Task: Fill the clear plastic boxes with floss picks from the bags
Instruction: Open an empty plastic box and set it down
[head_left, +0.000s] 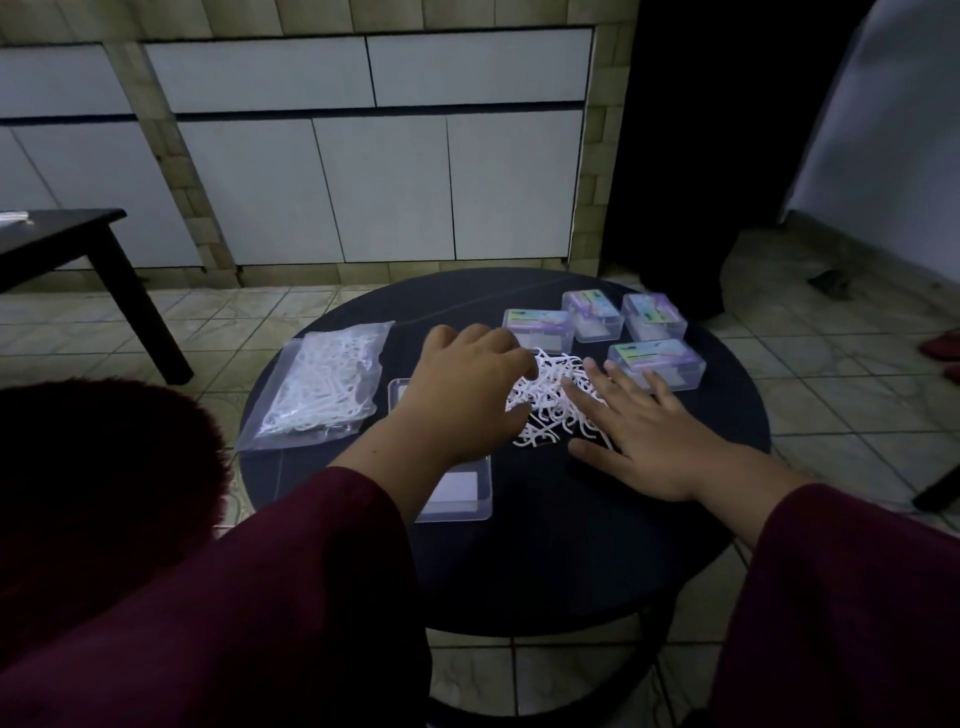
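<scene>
A heap of white floss picks (553, 402) lies in the middle of the round dark table (571, 545). The left hand (467, 395) bends its fingers (519, 364) over the heap's left side; I cannot tell if it holds any. The right hand (641, 431) lies flat, fingers straight, touching the heap's right side. A full bag (322, 384) lies left. Four closed boxes (657, 364) sit behind.

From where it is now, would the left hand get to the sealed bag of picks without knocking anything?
Probably yes. The left hand hovers at the loose picks, and the bag lies just to its left on the table. Only the open box under the wrist sits near.
</scene>
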